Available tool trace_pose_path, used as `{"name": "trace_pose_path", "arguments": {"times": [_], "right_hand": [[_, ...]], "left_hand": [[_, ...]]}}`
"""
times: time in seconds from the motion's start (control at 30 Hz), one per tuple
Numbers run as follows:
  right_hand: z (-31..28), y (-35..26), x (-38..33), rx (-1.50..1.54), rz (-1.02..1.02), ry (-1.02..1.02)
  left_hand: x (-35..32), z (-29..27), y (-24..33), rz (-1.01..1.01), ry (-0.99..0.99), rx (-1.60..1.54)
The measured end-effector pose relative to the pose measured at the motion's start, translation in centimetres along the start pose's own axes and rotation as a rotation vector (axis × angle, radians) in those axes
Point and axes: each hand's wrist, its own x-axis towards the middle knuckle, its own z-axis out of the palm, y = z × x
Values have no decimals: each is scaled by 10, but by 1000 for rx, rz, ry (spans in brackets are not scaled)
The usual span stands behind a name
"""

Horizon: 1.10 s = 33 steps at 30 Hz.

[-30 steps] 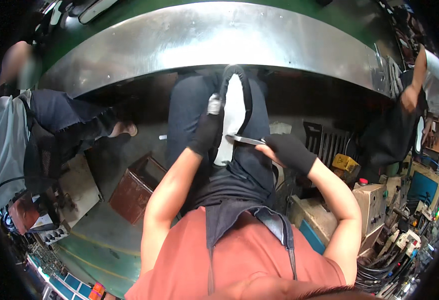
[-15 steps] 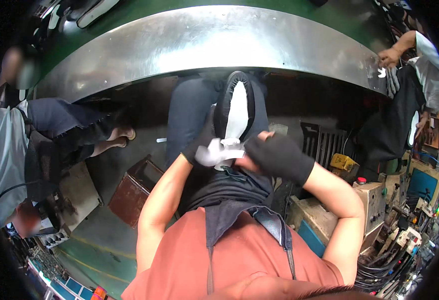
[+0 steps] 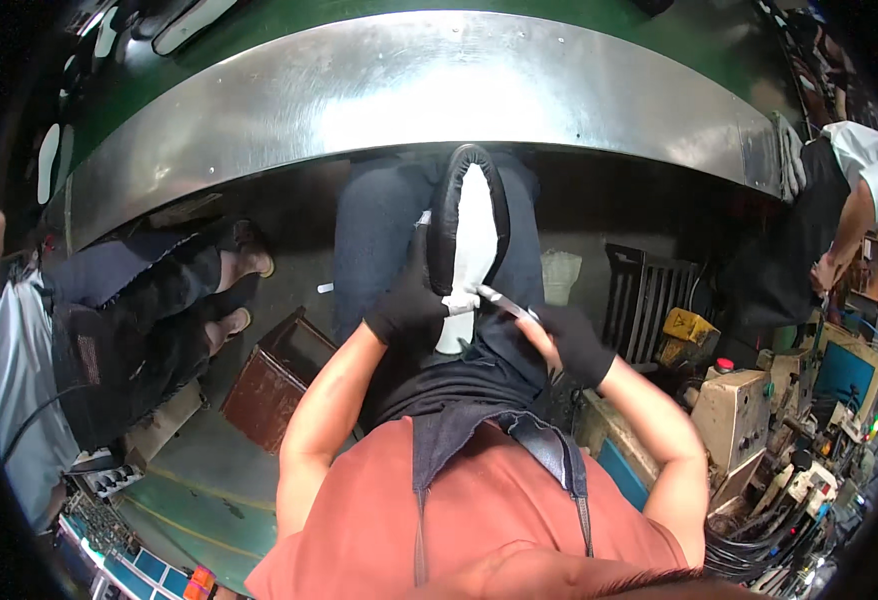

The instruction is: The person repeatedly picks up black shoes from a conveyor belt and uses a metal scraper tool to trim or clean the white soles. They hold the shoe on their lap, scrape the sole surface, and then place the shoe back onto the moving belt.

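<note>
I see left hand [image 3: 414, 305] clasping shoe [image 3: 475, 225], right hand [image 3: 571, 342] gripping tool [image 3: 503, 301], tip over shoe, steel bench [image 3: 259, 110] ahead

Most fingers of the left grip [image 3: 411, 308] are hidden by the black shoe [image 3: 474, 225]. The right grip [image 3: 574, 340] hides the rear of the slim tool [image 3: 504, 302], whose tip is too small to make out. A white-edged sole [image 3: 194, 24] at left is cut off by the view's far edge.
</note>
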Motion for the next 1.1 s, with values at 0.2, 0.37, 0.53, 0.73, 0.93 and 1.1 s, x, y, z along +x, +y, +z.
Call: {"name": "trace_pose_path", "arguments": {"times": [0.2,0.37,0.53,0.73,0.93,1.1], "right_hand": [[67,20,-10,765,501,345],[48,13,-3,771,401,232],[55,28,1,768,390,251],[54,37,-3,864,392,208],[76,67,-8,936,551,110],[58,56,21,929,636,130]], "left_hand": [[31,-18,61,-41,103,-292],[171,-61,164,57,162,-770],[136,-28,139,560,-297,183],[77,-63,91,117,-285,123],[135,-216,64,73,240,195],[222,-402,32,-69,722,1003]]}}
